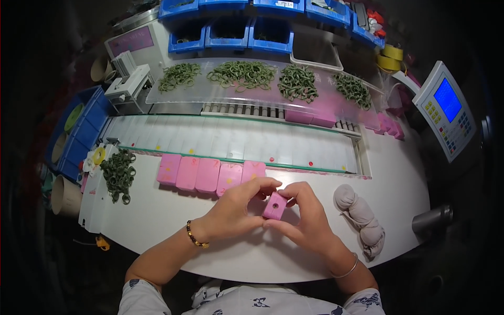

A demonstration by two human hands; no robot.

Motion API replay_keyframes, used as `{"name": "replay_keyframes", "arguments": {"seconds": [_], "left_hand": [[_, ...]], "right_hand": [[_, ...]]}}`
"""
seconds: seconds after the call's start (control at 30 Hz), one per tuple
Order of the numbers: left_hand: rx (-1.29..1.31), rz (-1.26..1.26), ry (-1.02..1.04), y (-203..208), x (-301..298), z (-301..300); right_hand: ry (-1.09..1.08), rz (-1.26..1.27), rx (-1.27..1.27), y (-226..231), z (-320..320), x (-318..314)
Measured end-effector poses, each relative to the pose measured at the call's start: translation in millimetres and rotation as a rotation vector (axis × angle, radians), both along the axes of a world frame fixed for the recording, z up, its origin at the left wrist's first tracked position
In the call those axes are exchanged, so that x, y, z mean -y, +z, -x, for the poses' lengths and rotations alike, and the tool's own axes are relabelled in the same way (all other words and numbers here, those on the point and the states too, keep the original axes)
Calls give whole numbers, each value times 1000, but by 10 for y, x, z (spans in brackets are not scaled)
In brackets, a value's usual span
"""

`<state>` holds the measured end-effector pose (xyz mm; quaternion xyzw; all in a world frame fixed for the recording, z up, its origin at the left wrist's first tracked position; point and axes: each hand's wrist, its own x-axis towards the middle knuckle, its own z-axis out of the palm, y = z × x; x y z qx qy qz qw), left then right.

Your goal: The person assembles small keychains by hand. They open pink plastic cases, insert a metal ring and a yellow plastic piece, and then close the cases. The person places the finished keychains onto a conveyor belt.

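Note:
A small pink block [273, 210] with a dark round hole in its near face is held between my two hands above the white table. My left hand [236, 207] grips its left side, thumb low and fingers curled over the top. From the other side my right hand [304, 218] pinches it with thumb and fingers. Just beyond my left hand stands a row of several larger pink blocks [208, 175] with red marks and yellow spots. Whether anything sits inside the hole is too small to tell.
A pile of green rings [118, 173] lies at the left; more green heaps [241, 73] rest on a clear shelf. Beyond the blocks runs a white-panelled track [231, 139]. A knotted grey cloth [359, 220] and a keypad panel [446, 110] are at right. Blue bins [227, 34] hang behind.

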<state>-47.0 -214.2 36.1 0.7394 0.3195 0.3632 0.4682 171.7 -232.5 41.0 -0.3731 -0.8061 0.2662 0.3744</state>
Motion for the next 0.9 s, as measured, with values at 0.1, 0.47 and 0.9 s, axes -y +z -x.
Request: {"name": "replay_keyframes", "arguments": {"seconds": [0.1, 0.47, 0.9], "left_hand": [[-29, 99, -53, 12, 39, 37], [-24, 174, -151, 76, 146, 106], [-184, -240, 29, 26, 318, 22]], "right_hand": [[3, 23, -6, 78, -34, 112], [-51, -340, 197, 36, -83, 326], [-12, -589, 362, 38, -62, 281]]}}
